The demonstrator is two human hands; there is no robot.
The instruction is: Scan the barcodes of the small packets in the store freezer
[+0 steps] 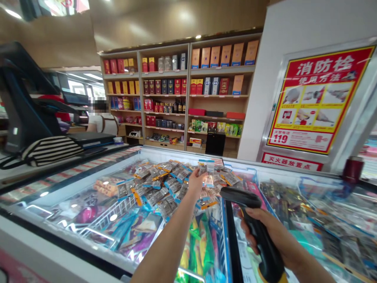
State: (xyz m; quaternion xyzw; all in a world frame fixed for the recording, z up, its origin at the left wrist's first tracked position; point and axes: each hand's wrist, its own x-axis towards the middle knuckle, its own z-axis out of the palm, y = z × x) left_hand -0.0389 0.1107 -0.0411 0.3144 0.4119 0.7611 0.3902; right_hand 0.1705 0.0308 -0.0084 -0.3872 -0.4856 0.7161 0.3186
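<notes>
My left hand reaches out over a chest freezer, its fingers closed on a small clear packet with a blue edge and a white label. Around it spreads a heap of similar snack packets with blue or orange edges, seemingly lying on the glass top. In my right hand is a black barcode scanner with a yellow part at its base. Its head points left, towards the heap and the held packet. The contents of the packets are too small to make out.
Beneath the glass are white wire baskets and colourful frozen packages. At left stand a dark checkout terminal and a striped pouch. Shelves of boxes line the back; a person is near them. A red poster hangs right.
</notes>
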